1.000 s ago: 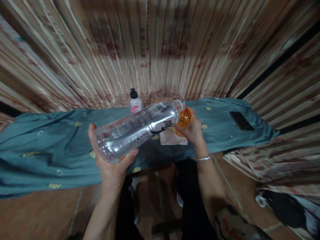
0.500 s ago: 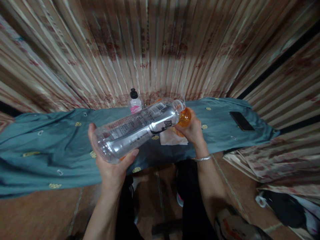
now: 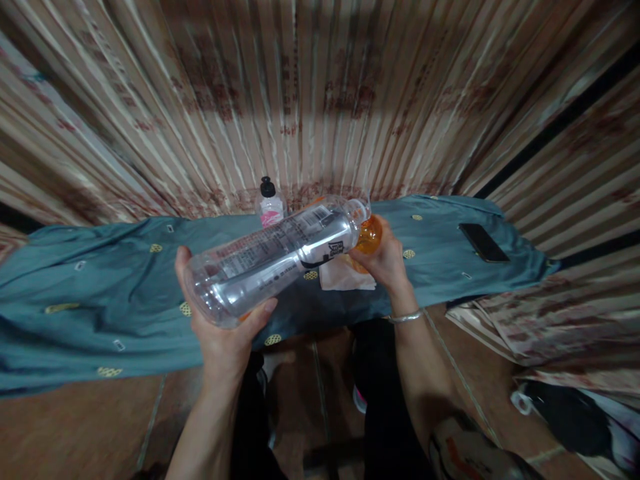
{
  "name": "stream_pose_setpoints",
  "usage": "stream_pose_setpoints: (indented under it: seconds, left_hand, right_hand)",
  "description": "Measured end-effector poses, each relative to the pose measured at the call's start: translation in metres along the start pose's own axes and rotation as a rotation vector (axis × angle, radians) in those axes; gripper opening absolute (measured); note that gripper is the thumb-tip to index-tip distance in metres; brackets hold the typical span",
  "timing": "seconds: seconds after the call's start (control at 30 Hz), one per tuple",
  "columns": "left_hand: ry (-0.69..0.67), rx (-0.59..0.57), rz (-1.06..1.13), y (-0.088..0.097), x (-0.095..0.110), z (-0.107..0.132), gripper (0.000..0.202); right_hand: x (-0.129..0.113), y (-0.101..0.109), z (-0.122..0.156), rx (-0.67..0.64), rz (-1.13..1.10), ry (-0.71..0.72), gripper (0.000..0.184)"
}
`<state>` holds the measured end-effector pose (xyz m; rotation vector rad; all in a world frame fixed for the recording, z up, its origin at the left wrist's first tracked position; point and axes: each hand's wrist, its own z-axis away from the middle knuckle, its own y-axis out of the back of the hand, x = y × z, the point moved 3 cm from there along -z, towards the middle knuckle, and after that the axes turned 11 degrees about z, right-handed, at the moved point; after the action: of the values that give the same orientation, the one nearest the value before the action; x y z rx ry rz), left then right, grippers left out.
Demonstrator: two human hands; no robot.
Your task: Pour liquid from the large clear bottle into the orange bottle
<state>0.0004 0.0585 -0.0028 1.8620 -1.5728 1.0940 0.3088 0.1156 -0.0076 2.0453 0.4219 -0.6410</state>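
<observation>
My left hand (image 3: 225, 340) is wrapped round the base of a large clear plastic bottle (image 3: 275, 260) with printed lettering. The bottle lies tilted in the air, its uncapped mouth towards the upper right. My right hand (image 3: 385, 260) grips a small rounded orange see-through container (image 3: 369, 235) right beside that mouth. Whether the two touch, I cannot tell; the container's lower part is partly hidden by my fingers and the bottle. Under them a folded white tissue or cloth (image 3: 345, 279) lies on the table. Behind the large bottle stands a small clear bottle (image 3: 271, 208) with a black cap and a pink label.
A teal patterned cloth (image 3: 120, 287) covers the narrow table. A black phone (image 3: 483, 243) lies at its right end. Pleated curtains (image 3: 300, 100) hang behind and at both sides. Below is a brown tiled floor (image 3: 100, 427), with a dark bag-like thing (image 3: 570, 413) at the lower right.
</observation>
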Motion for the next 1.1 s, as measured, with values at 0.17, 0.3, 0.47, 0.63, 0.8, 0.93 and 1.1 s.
stream_pose_setpoints:
  seconds: [0.17,0.3,0.47,0.63,0.8,0.93,1.1]
  left_hand:
    - [0.012,0.007,0.006,0.0002,-0.0001,0.0004,0.125]
    - [0.001,0.006,0.007,0.0001,0.0003,0.0001,0.124]
    - [0.021,0.016,0.006,-0.0006,0.0017,-0.0003,0.126]
    - [0.047,0.021,0.015,-0.0005,0.0028,0.0003,0.126]
    - [0.050,0.021,0.010,0.0001,0.0015,0.0000,0.129]
    - [0.045,0.027,0.016,-0.0001,0.0026,-0.0006,0.126]
    - [0.064,0.021,0.008,0.0023,-0.0001,-0.0007,0.131]
  right_hand:
    - [-0.0004,0.0002,0.0008,0.004,0.002,-0.003,0.081]
    - [0.0011,-0.0006,0.0008,0.007,0.020,-0.012,0.084]
    - [0.0023,-0.0008,0.0004,0.008,0.021,-0.002,0.084]
    - [0.0007,-0.0007,0.0007,-0.001,0.011,0.013,0.081]
    - [0.0001,-0.0005,0.0003,0.008,0.022,0.009,0.082]
    - [0.0002,-0.0005,0.0000,-0.015,0.014,-0.015,0.084]
    - [0.0008,-0.0007,-0.0005,-0.016,0.015,0.002,0.086]
